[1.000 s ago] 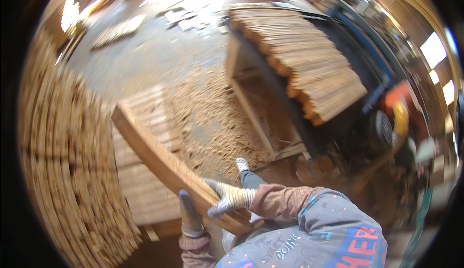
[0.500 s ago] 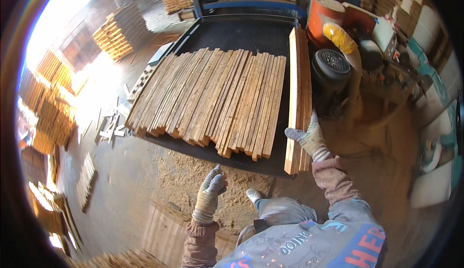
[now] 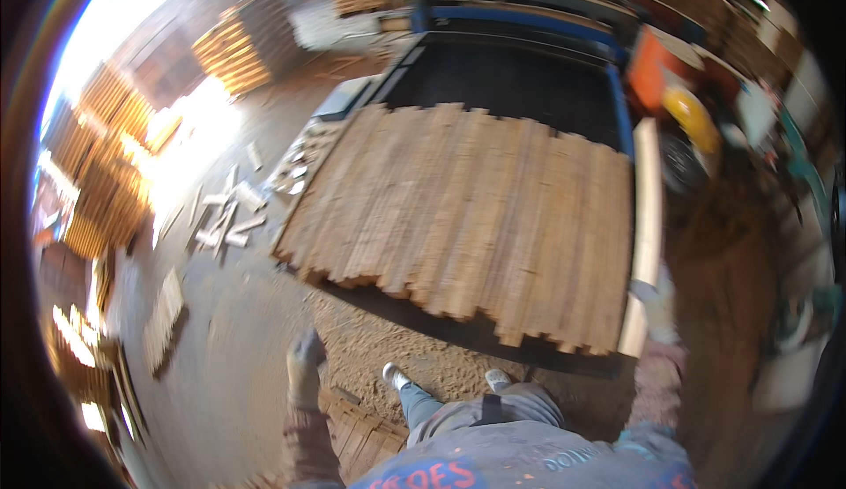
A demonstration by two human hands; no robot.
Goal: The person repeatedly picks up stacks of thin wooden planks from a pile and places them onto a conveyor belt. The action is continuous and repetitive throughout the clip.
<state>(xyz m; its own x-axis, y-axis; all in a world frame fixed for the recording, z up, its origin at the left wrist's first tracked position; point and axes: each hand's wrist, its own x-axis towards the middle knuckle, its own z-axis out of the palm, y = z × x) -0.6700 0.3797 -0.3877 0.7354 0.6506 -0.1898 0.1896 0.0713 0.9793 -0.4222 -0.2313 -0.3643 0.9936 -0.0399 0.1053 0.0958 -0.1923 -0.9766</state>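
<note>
My right hand (image 3: 655,304), in a pale work glove, is at the near end of a long pale wooden board (image 3: 648,198) along the right side of the black machine table (image 3: 493,70). Its thumb lies over the board; its fingers are partly hidden behind. Left of that board, a wide layer of narrow wooden strips (image 3: 467,220) lies side by side, with uneven ends. Away from the table's near edge, my gloved left hand (image 3: 306,355) hangs in the air above the floor. It touches nothing I can see, and motion blur smears its fingers.
A blue crossbeam (image 3: 520,15) spans the table's far end. An orange machine with a yellow-wrapped hose (image 3: 690,119) stands at the right. Wood offcuts (image 3: 231,216) litter the floor at left, near stacked timber (image 3: 231,53). Sawdust (image 3: 361,326) covers the floor by my feet.
My view has shifted, and the table sits farther right in it. The strips now reach close to the right-hand board, where a dark gap showed before. My left hand has moved away from the table.
</note>
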